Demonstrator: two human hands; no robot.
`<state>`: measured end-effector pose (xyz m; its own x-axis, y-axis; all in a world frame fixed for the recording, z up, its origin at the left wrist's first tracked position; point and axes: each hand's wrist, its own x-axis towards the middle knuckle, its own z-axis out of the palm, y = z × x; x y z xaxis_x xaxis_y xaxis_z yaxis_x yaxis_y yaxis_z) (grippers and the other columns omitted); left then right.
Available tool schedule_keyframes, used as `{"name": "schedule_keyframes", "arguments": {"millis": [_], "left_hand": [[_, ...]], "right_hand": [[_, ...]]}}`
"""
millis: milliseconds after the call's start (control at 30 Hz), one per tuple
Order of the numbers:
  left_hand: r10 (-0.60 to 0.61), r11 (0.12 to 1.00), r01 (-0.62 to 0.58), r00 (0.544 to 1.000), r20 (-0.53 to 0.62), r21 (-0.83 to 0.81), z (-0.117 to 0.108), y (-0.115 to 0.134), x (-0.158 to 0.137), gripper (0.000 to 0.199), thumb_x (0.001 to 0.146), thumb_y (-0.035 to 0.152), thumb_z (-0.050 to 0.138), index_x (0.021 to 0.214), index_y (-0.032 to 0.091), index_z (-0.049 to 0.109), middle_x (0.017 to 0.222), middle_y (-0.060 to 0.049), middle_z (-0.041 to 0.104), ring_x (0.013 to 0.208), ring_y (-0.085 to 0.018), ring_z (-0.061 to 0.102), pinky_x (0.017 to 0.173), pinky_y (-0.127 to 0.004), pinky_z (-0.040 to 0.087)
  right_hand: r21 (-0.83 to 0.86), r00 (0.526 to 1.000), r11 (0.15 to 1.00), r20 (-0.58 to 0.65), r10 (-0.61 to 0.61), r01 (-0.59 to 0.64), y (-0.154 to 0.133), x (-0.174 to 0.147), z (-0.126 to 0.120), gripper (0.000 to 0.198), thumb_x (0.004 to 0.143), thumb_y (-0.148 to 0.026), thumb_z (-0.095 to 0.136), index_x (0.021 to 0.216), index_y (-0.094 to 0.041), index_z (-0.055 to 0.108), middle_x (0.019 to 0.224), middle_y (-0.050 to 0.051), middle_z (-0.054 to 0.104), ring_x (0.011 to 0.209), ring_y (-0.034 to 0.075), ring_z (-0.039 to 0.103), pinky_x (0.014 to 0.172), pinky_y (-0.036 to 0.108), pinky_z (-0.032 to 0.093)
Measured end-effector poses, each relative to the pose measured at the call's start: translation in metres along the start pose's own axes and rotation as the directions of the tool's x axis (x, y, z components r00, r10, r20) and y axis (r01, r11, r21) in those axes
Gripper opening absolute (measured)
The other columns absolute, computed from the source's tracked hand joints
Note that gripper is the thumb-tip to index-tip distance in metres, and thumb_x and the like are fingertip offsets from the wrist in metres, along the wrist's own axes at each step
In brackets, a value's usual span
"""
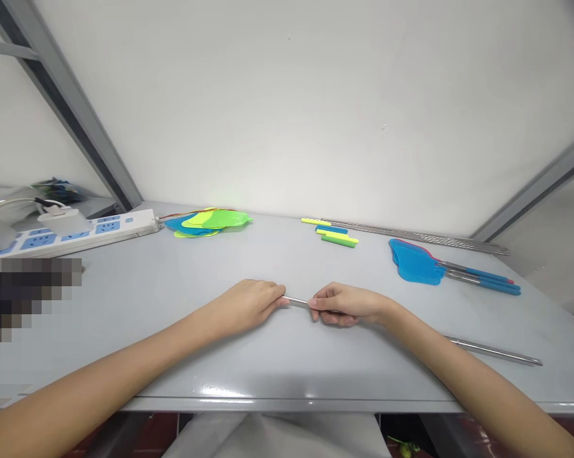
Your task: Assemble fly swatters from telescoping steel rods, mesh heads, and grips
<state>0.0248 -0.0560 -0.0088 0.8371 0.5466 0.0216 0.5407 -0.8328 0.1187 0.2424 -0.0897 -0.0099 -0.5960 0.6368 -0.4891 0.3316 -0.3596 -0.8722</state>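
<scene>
My left hand (pixel 256 302) is closed around one end of a thin metal rod (pixel 296 300) above the grey table. My right hand (pixel 344 304) pinches the same rod a short way along, thumb against fingers. A short bare stretch of rod shows between the two hands. Beyond my right forearm a silver tube (pixel 497 350) reaches toward the right. It lines up with the held rod, but my arm hides whether they are one piece. Nearest my right hand on the far side lie several yellow, blue and green sleeve grips (pixel 338 240).
Blue fly swatters (pixel 418 264) lie at the right, with long metal rods (pixel 425 238) along the wall behind. Loose swatter heads (pixel 224 219) in green, yellow and blue are piled back left. A white power strip (pixel 144 221) with plugs occupies the table's left side.
</scene>
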Motion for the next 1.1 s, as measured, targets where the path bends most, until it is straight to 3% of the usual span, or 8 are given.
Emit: {"name": "schedule_keyframes", "arguments": {"millis": [433, 1100], "left_hand": [[0.012, 0.987, -0.014, 1.000, 0.015, 0.161, 0.010, 0.010, 0.000, 0.030, 0.086, 0.031, 0.020, 0.071, 0.018, 0.042, 0.067, -0.001, 0.058, 0.057, -0.014, 0.053, 0.049, -0.025, 0.028], [0.006, 0.988, -0.012, 0.999, 0.040, 0.155, 0.010, 0.021, 0.000, 0.030, 0.086, 0.030, 0.022, 0.069, 0.017, 0.043, 0.065, -0.004, 0.059, 0.055, -0.016, 0.055, 0.046, -0.026, 0.030]], "right_hand": [[0.054, 0.996, 0.996, 0.037, 0.075, -0.077, 0.003, -0.001, 0.003, 0.030, 0.071, -0.040, 0.050, 0.073, -0.010, 0.052, 0.049, -0.007, 0.033, 0.032, -0.001, 0.021, 0.028, 0.014, 0.011], [0.052, 0.995, 0.995, 0.059, 0.082, -0.085, 0.006, 0.001, 0.003, 0.031, 0.070, -0.041, 0.052, 0.072, -0.010, 0.052, 0.047, -0.006, 0.036, 0.032, -0.001, 0.021, 0.027, 0.014, 0.011]]}}
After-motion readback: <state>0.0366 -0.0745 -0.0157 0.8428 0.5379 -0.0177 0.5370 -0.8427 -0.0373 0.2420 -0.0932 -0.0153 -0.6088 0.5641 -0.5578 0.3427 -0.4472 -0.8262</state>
